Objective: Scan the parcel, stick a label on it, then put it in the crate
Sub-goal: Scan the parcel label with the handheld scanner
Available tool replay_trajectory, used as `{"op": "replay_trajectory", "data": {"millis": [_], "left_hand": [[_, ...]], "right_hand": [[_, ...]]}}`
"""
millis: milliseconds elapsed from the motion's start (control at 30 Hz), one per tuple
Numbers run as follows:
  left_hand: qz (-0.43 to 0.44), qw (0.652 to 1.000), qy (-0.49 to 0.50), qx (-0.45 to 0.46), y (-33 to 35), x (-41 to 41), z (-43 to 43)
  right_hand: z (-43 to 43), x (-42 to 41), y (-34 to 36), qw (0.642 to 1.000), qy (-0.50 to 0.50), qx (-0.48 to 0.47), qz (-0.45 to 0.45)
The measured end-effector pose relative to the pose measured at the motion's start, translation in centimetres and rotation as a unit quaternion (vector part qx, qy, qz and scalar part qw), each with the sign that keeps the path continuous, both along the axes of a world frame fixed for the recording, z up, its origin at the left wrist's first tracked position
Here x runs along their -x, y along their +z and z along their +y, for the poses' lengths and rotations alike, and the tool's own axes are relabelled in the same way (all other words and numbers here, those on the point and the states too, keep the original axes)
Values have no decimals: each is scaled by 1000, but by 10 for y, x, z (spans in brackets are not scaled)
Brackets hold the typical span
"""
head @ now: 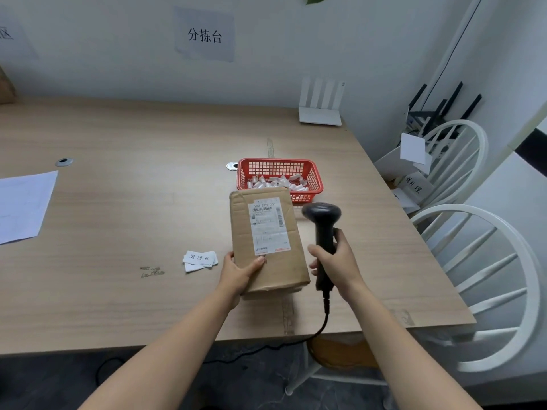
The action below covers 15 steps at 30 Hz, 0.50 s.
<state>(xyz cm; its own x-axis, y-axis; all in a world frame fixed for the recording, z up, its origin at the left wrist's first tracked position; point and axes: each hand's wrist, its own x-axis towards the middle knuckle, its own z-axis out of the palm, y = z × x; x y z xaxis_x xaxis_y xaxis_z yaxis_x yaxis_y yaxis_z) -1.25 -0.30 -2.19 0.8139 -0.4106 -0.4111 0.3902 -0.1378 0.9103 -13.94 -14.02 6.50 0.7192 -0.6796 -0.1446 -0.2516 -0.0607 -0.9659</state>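
Two hands are being used: the parcel [268,241], long axis running away, is being gripped by the left hand [238,272]; just right, the scanner [323,232] is being clenched by the right hand [336,263].
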Motion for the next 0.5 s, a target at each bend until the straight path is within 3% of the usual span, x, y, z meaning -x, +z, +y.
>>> {"op": "replay_trajectory", "data": {"millis": [300, 500], "left_hand": [[-92, 995, -10, 25, 27, -5, -14], [-114, 993, -26, 25, 33, -1, -17]], "right_hand": [[42, -7, 31, 996, 44, 65, -42], [49, -9, 35, 997, 43, 51, -49]]}}
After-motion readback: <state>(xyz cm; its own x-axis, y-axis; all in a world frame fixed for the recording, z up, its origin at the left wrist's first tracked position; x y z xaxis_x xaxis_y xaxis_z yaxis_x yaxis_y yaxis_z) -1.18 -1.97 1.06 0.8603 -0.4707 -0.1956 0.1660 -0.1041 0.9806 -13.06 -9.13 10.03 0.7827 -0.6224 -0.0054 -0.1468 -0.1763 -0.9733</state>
